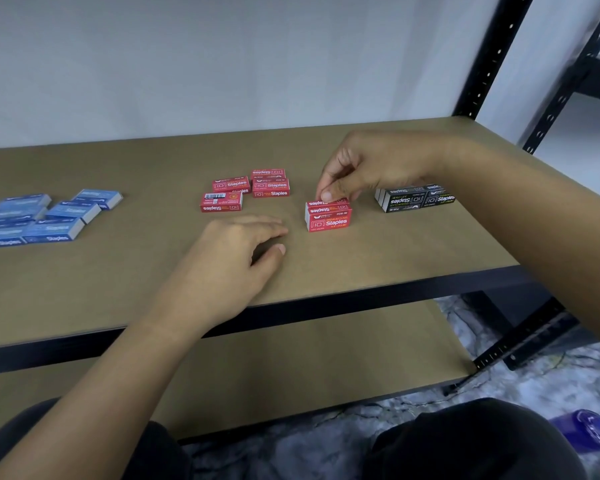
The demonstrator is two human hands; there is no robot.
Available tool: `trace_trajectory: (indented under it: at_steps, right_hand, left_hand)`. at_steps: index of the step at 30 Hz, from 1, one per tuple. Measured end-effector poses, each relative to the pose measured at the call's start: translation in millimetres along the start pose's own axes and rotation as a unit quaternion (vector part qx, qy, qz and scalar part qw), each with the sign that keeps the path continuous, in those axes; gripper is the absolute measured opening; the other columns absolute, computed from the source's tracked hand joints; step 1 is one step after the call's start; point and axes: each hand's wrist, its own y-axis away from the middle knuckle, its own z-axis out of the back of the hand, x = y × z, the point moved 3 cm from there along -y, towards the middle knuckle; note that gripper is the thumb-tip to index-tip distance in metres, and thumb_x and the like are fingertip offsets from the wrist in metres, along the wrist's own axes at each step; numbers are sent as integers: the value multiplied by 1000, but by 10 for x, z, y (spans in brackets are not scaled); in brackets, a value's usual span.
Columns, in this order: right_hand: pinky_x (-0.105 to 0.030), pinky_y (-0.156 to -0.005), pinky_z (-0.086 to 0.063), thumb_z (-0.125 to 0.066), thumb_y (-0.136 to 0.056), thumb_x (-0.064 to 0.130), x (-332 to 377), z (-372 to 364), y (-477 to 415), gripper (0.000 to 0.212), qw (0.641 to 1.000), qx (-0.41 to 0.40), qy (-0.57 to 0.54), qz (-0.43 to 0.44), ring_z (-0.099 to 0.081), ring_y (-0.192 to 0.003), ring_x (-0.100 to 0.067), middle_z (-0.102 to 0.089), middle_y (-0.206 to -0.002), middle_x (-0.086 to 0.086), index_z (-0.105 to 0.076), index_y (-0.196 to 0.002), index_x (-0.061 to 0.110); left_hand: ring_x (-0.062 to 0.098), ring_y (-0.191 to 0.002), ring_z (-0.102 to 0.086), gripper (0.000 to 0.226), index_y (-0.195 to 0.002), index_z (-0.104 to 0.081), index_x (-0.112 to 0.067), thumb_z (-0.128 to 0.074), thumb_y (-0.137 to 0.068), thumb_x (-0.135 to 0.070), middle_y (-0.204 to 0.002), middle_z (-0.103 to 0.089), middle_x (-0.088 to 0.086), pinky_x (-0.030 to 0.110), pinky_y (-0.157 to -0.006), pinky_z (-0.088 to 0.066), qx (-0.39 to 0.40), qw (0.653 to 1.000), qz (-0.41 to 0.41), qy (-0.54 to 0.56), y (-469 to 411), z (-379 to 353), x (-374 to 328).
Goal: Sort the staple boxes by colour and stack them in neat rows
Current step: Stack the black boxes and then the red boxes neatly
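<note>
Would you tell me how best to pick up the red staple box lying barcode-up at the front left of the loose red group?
Pinch the barcode-up red box across its two long sides from above. It lies flat on the shelf board, with its front side clear, though another red box sits close behind.

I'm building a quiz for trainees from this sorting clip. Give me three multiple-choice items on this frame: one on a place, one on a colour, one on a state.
1. Where do the blue boxes lie on the shelf board?
A. far left
B. centre
C. far right

2. What colour is the stack under the right hand?
A. blue
B. black
C. red

3. What is the left hand doing?
A. gripping a box
B. resting empty on the board
C. lifting a bottle

Answers:
1 A, they sit at the picture's left edge.
2 C, the fingertips touch the top red box, beside the black boxes.
3 B, its fingers are loose with nothing in them.
</note>
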Motion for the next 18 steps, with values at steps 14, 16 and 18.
trace_trajectory:
  at_steps: [14, 16, 18]
  right_hand:
    - [-33, -83, -48, -65, -90, 18, 264, -93, -568, 27, 976, -95, 180, 75, -64, -89, -18, -74, -102, -3, -73, -116, 21]
    - [-25, -75, -44, -62, -92, 16, 300, -159, -688, 30, 967, -85, 224, 84, -60, -83, -13, -71, -98, -2, -70, -121, 19]
    - [-10, -64, -38, -65, -90, 18, 283, -148, -720, 27, 970, -94, 213, 69, -53, -73, 0, -65, -89, 8, -73, -117, 17]
  left_hand:
    - [-1, -122, -51, 33, -125, -65, -22, -58, -92, -26, -130, -61, -12, 14, -107, -32, -9, 1000, 10, 28, 8, -8, 38]
    - [-2, -122, -51, 33, -125, -65, -23, -58, -92, -26, -130, -61, -13, 12, -106, -31, -11, 999, 12, 31, 15, -4, 45]
    - [-2, -121, -51, 34, -124, -65, -22, -58, -92, -26, -130, -61, -13, 11, -105, -31, -11, 999, 14, 38, 19, -2, 51]
